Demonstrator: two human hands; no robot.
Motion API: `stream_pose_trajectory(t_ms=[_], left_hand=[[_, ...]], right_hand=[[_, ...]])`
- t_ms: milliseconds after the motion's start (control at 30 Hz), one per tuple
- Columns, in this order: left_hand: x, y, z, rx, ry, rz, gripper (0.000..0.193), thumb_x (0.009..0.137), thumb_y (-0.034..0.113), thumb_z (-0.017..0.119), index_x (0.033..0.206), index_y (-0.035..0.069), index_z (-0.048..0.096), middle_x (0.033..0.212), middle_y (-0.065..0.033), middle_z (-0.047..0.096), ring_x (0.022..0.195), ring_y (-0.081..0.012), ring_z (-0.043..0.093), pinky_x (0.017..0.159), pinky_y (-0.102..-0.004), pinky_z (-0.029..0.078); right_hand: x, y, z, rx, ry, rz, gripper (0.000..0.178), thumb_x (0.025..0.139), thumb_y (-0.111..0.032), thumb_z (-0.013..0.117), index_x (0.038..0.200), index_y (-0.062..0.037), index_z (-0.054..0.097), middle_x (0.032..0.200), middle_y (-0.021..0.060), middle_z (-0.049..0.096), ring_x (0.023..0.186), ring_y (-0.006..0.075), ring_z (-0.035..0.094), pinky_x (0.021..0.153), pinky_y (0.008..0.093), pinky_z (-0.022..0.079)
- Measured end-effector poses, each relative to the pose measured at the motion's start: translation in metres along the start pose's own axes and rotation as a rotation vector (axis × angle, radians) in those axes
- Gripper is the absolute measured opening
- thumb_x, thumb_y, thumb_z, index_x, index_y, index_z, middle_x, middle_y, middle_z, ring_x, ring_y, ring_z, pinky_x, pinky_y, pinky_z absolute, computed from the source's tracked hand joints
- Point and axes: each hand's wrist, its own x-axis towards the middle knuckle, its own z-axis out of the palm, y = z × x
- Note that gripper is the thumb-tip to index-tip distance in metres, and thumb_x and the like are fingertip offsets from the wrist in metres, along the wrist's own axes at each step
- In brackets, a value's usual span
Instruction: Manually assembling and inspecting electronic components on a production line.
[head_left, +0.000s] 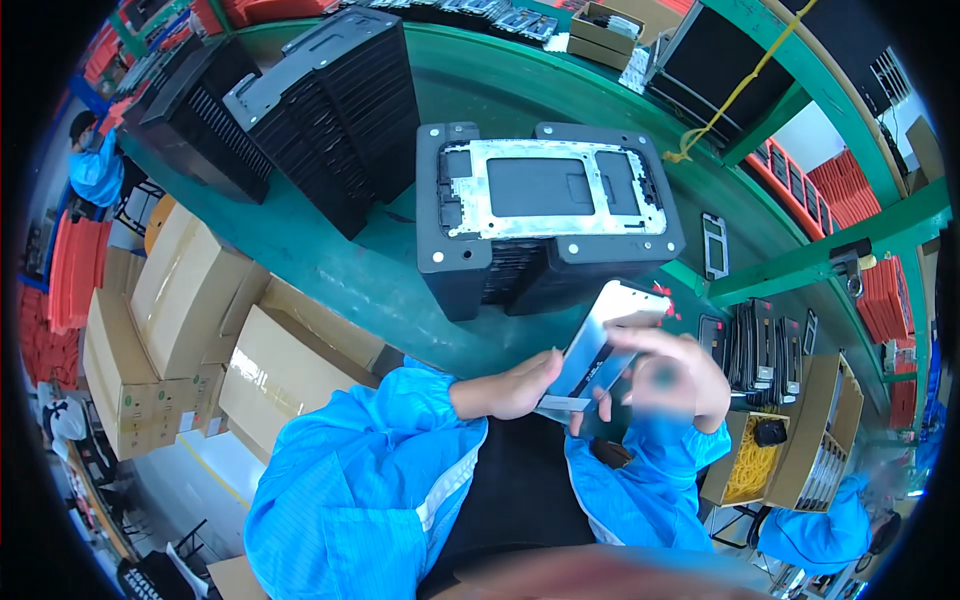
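Note:
A flat, phone-shaped panel (pixel 592 352) with a shiny silver-blue face is tilted up in front of my chest. My left hand (pixel 512 388) grips its left edge, fingers closed along the side. On the opposite side, my right hand (pixel 672 372) holds the panel, with one finger lying across its upper face and others near its lower right edge; part of this hand is blurred. Just beyond stands a stack of black trays (pixel 610 250). A silver metal phone frame (pixel 480 200) with cut-out windows rests in the top tray.
Tall black tray stacks (pixel 350 110) stand far left on the green bench (pixel 380 260). Open cardboard boxes (pixel 270 365) are at left. To the right are a loose frame (pixel 714 246), upright dark panels (pixel 760 345), a box of yellow bands (pixel 755 460) and a green post (pixel 840 250).

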Motion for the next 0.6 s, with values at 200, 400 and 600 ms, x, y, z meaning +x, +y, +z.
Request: stream_pose_trajectory(t_ms=[200, 400, 600], left_hand=[[-0.009, 0.077, 0.022, 0.628, -0.004, 0.298, 0.097, 0.099, 0.077, 0.027, 0.151, -0.003, 0.046, 0.144, -0.0224, 0.044, 0.100, -0.0230, 0.065, 0.073, -0.0313, 0.056], [-0.037, 0.101, 0.030, 0.595, 0.126, 0.287, 0.099, 0.098, 0.078, 0.029, 0.141, -0.007, 0.057, 0.138, -0.0254, 0.048, 0.100, -0.0252, 0.064, 0.077, -0.0325, 0.056], [-0.057, 0.141, 0.058, 0.689, 0.367, 0.380, 0.092, 0.098, 0.075, 0.039, 0.132, -0.008, 0.062, 0.136, -0.0280, 0.050, 0.102, -0.0292, 0.066, 0.076, -0.0341, 0.058]], right_hand=[[0.048, -0.034, 0.000, -0.120, -0.474, -0.206, 0.057, 0.089, -0.009, 0.079, 0.141, 0.0012, 0.058, 0.095, 0.0153, 0.075, 0.065, 0.0163, 0.071, 0.061, 0.0285, 0.055], [0.086, -0.059, 0.007, -0.065, -0.279, -0.546, 0.048, 0.091, -0.011, 0.078, 0.136, -0.0013, 0.064, 0.089, 0.0104, 0.076, 0.067, 0.0190, 0.074, 0.062, 0.0299, 0.056], [0.102, -0.058, 0.017, -0.362, -0.406, -0.620, 0.047, 0.090, -0.018, 0.080, 0.132, -0.0005, 0.067, 0.078, 0.0126, 0.074, 0.064, 0.0216, 0.072, 0.059, 0.0293, 0.055]])
